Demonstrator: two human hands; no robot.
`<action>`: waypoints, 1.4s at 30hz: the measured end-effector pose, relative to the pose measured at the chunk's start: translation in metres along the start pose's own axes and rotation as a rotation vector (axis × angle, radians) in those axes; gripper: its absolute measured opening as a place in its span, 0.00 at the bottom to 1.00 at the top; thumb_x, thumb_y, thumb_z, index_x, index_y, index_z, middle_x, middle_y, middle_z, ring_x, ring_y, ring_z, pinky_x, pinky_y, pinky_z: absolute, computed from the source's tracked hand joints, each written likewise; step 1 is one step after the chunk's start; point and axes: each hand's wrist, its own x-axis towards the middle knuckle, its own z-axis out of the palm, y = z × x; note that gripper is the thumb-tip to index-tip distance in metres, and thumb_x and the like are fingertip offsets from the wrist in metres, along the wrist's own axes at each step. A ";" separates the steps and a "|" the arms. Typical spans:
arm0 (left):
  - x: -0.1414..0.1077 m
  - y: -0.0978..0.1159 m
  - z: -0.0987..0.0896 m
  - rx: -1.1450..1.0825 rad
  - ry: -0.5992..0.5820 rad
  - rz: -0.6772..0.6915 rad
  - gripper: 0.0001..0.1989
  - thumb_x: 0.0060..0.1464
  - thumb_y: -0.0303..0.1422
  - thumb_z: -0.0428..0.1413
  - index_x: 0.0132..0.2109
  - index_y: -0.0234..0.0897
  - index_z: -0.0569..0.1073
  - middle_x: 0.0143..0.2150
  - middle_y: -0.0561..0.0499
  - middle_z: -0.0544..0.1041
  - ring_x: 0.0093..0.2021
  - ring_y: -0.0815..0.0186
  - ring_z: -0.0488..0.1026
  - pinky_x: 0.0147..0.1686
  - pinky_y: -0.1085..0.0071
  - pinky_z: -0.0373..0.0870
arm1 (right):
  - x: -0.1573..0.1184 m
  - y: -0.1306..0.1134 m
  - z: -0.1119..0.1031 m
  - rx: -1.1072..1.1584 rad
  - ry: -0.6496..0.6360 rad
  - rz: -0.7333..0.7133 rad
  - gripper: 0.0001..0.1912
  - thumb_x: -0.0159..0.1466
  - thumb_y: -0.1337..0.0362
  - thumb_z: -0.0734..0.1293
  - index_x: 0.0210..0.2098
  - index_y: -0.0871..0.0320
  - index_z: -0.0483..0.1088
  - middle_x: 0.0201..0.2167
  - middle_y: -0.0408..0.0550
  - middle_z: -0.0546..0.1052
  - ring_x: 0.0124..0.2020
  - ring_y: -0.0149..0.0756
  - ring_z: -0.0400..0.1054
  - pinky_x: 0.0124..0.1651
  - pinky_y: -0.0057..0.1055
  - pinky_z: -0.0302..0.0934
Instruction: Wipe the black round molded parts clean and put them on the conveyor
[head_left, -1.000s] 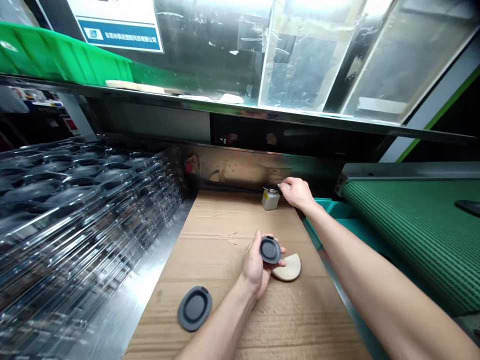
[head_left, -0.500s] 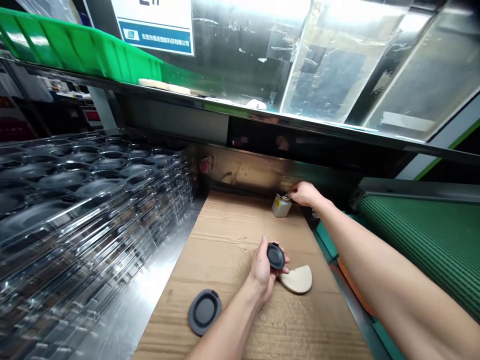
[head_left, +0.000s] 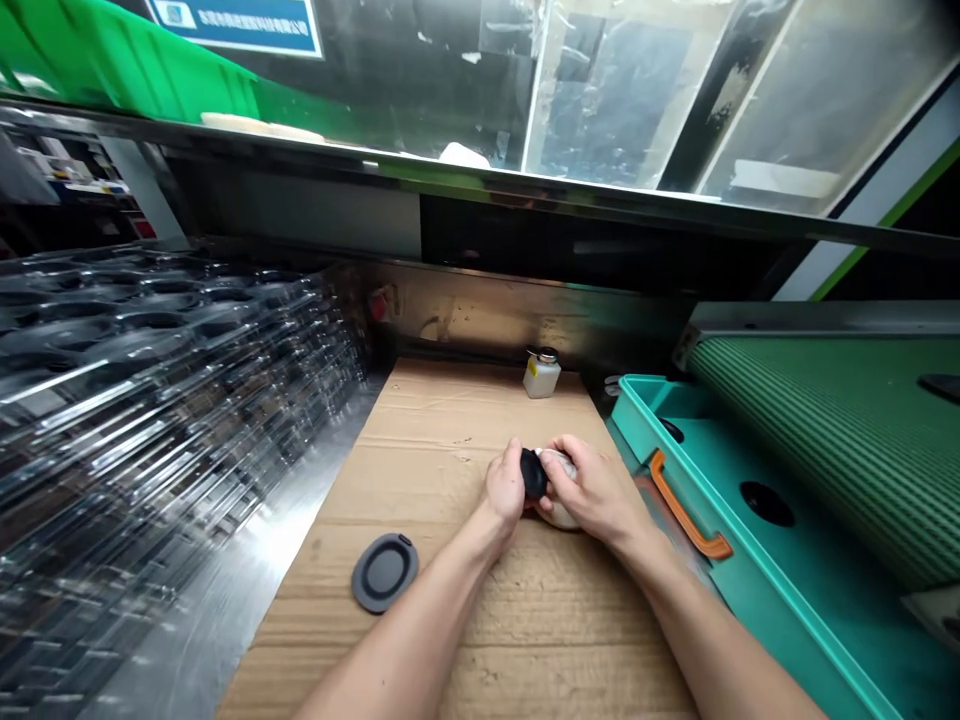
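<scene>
My left hand (head_left: 504,487) is shut on a dark grey rubber oval disc (head_left: 533,474), which is seen mostly edge-on. My right hand (head_left: 592,490) presses in from the other side and grips a beige half-round pad (head_left: 561,517), partly hidden behind the fingers. The disc and pad touch, and my hands meet around them. A second dark grey rubber disc (head_left: 385,572) lies flat on the brown cardboard sheet (head_left: 450,620), to the left of my left forearm.
A small white bottle with a black cap (head_left: 542,374) stands at the cardboard's far edge. Stacked clear plastic trays (head_left: 172,380) fill the left. On the right are a teal tray with an orange handle (head_left: 750,510) and a green ribbed conveyor belt (head_left: 840,430).
My right hand has left the bottle and come back to the pad, which it now holds against the disc. The view has shifted, showing more of the teal tray.
</scene>
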 end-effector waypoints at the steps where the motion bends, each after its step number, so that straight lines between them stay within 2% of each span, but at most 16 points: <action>1: 0.001 -0.001 0.000 0.030 0.002 0.013 0.21 0.54 0.50 0.49 0.31 0.35 0.70 0.20 0.50 0.72 0.18 0.66 0.69 0.16 0.73 0.64 | 0.001 0.003 0.002 -0.025 0.010 -0.024 0.11 0.65 0.59 0.56 0.33 0.55 0.65 0.31 0.45 0.74 0.32 0.34 0.68 0.36 0.27 0.58; 4: 0.002 -0.002 -0.002 0.170 -0.003 0.077 0.22 0.55 0.51 0.48 0.30 0.35 0.70 0.20 0.50 0.72 0.19 0.66 0.69 0.18 0.72 0.64 | 0.004 0.014 0.008 -0.070 0.035 -0.037 0.10 0.65 0.60 0.55 0.32 0.56 0.65 0.31 0.47 0.74 0.34 0.35 0.67 0.37 0.28 0.56; 8: 0.001 -0.005 -0.005 0.413 0.035 0.228 0.23 0.55 0.51 0.47 0.28 0.35 0.70 0.22 0.49 0.74 0.22 0.66 0.70 0.23 0.72 0.65 | 0.002 0.022 0.007 -0.111 -0.002 -0.059 0.11 0.66 0.60 0.56 0.33 0.55 0.66 0.29 0.45 0.73 0.30 0.33 0.66 0.35 0.27 0.54; 13: -0.002 -0.005 -0.003 0.565 0.017 0.258 0.27 0.58 0.51 0.41 0.28 0.35 0.72 0.22 0.47 0.74 0.21 0.64 0.70 0.23 0.70 0.64 | 0.003 0.024 -0.002 -0.167 -0.074 -0.139 0.11 0.66 0.62 0.56 0.29 0.55 0.64 0.28 0.43 0.73 0.30 0.31 0.65 0.35 0.27 0.52; 17: 0.000 -0.006 -0.003 0.669 0.087 0.336 0.27 0.59 0.49 0.40 0.26 0.35 0.71 0.24 0.46 0.75 0.25 0.64 0.70 0.25 0.71 0.63 | 0.006 0.027 0.004 -0.231 -0.051 -0.173 0.09 0.66 0.63 0.56 0.31 0.56 0.62 0.30 0.45 0.72 0.32 0.32 0.65 0.36 0.27 0.52; 20: 0.001 -0.007 -0.004 0.704 0.119 0.361 0.26 0.61 0.46 0.39 0.26 0.35 0.70 0.25 0.46 0.75 0.27 0.65 0.70 0.27 0.71 0.62 | 0.006 0.027 0.008 -0.273 -0.037 -0.181 0.08 0.67 0.63 0.55 0.33 0.56 0.62 0.32 0.46 0.72 0.33 0.33 0.65 0.35 0.27 0.52; 25: -0.002 -0.005 -0.001 0.748 0.167 0.365 0.25 0.60 0.45 0.40 0.24 0.36 0.69 0.26 0.46 0.74 0.27 0.64 0.69 0.28 0.71 0.61 | 0.005 0.024 0.007 -0.386 -0.070 -0.193 0.10 0.67 0.62 0.54 0.30 0.55 0.60 0.29 0.45 0.71 0.30 0.32 0.64 0.34 0.28 0.50; 30: -0.003 -0.004 0.000 0.749 0.148 0.382 0.25 0.61 0.43 0.37 0.25 0.36 0.69 0.27 0.45 0.75 0.29 0.63 0.70 0.29 0.70 0.62 | 0.008 0.022 0.008 -0.399 -0.033 -0.218 0.09 0.66 0.63 0.55 0.30 0.55 0.60 0.29 0.44 0.71 0.30 0.32 0.63 0.34 0.28 0.49; 42: 0.001 -0.008 -0.002 0.736 0.185 0.356 0.25 0.60 0.46 0.39 0.24 0.36 0.69 0.25 0.46 0.74 0.26 0.65 0.69 0.28 0.70 0.62 | 0.009 0.025 0.009 -0.426 -0.086 -0.208 0.12 0.68 0.63 0.53 0.32 0.56 0.63 0.31 0.46 0.73 0.32 0.33 0.64 0.36 0.28 0.49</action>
